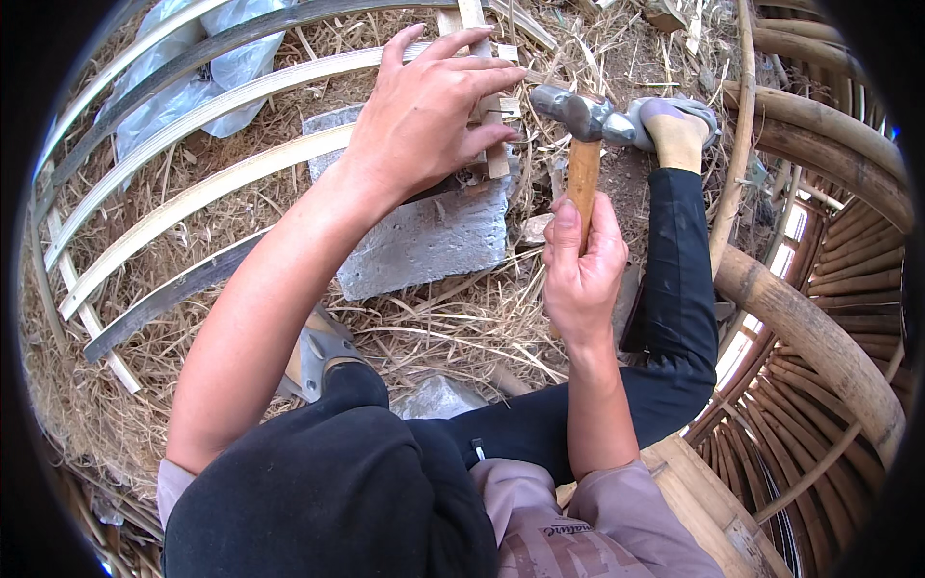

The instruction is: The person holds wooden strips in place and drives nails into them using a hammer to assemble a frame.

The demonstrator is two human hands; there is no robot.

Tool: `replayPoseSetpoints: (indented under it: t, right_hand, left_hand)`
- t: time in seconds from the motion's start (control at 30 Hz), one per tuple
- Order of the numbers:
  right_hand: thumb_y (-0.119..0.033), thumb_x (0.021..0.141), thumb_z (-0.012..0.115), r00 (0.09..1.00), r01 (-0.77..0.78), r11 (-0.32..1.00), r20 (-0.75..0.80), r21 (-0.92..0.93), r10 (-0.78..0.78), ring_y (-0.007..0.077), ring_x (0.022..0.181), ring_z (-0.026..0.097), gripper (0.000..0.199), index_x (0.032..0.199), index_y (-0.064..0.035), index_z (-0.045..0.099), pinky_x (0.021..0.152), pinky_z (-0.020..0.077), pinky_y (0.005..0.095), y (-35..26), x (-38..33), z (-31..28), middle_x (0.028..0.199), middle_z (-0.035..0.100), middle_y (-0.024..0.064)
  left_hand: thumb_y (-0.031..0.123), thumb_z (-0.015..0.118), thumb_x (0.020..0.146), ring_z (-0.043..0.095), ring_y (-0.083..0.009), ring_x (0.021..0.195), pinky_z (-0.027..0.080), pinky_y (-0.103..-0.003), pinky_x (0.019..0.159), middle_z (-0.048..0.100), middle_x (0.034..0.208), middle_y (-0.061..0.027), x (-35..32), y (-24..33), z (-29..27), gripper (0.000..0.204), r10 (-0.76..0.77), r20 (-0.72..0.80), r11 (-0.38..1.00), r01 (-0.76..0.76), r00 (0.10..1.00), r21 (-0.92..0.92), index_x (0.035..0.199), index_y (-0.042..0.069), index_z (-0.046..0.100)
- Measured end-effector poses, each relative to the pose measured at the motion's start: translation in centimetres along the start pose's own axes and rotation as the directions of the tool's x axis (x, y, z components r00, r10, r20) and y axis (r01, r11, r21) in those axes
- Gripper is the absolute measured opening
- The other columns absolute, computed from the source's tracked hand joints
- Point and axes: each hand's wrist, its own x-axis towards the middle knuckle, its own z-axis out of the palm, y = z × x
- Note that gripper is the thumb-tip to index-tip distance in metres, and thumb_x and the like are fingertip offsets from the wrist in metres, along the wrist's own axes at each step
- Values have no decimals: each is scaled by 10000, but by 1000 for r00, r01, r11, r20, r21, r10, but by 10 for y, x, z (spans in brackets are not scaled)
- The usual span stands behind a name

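Observation:
My left hand (424,111) rests over the end of a wooden frame, its fingers spread and its thumb apart from them. Beneath it runs a short wooden crosspiece (496,159) that joins the slat ends. A thin nail (505,112) shows between thumb and forefinger, apart from both. My right hand (585,275) is closed round the wooden handle of a hammer (583,178), whose metal head is raised just right of the crosspiece. Under the slat ends sits a grey concrete block (424,241). Long pale slats (202,207) and a dark slat (169,301) stretch left.
Dry straw (434,328) covers the ground. Clear plastic sheeting (222,82) lies at the far left. Bamboo poles (809,328) form a structure on the right. My shod right foot (674,120) is close behind the hammer head. A bamboo seat (703,501) is at lower right.

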Motion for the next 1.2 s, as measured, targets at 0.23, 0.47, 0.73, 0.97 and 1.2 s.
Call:
replayPoseSetpoints:
  t: [0.23, 0.47, 0.73, 0.97, 1.2]
  right_hand:
    - [-201, 1053, 575, 998, -55, 998, 6, 21, 55, 67, 524, 448, 203, 1000, -5, 587, 481, 358, 285, -4, -2, -4, 591, 502, 9]
    - [-257, 951, 724, 992, -74, 997, -109, -23, 71, 84, 522, 448, 290, 942, -17, 562, 489, 373, 290, -5, 16, 14, 591, 490, -14]
    - [-414, 732, 919, 959, -273, 961, -66, 34, 275, 152, 612, 489, 611, 941, -5, 515, 578, 463, 313, 27, 58, 49, 729, 516, 37]
    - [-297, 743, 938, 955, -277, 954, -73, 113, 286, 57, 650, 373, 540, 911, -56, 485, 538, 331, 223, 24, 57, 52, 749, 418, -43]
    - [-401, 698, 949, 928, -361, 922, -41, 140, 369, 116, 592, 428, 630, 922, -29, 491, 527, 403, 282, 24, 58, 52, 684, 459, 10]
  left_hand:
    - [274, 788, 850, 588, -192, 1291, 287, -524, 1169, 761, 1108, 9, -1, -9, -3, 158, 12, 15, 992, -10, 1000, -124, 959, 159, 799]
    - [167, 765, 861, 661, -186, 1184, 334, -481, 1133, 773, 1032, 1, 7, -8, -9, 56, -32, 30, 984, 37, 999, -175, 896, 129, 786]
    - [119, 748, 849, 652, -202, 1180, 303, -494, 1131, 758, 987, -40, 7, -2, -10, 63, -75, 112, 980, 94, 991, -175, 908, 111, 769]
    - [61, 766, 821, 686, -220, 1129, 260, -535, 1172, 761, 955, -14, 12, 7, -16, 86, -53, 119, 993, 66, 991, -103, 885, 118, 761]
    - [89, 673, 965, 692, -321, 1134, 527, -493, 1065, 762, 1042, -136, 46, -22, -59, 58, 8, -213, 955, -70, 977, -287, 974, 63, 725]
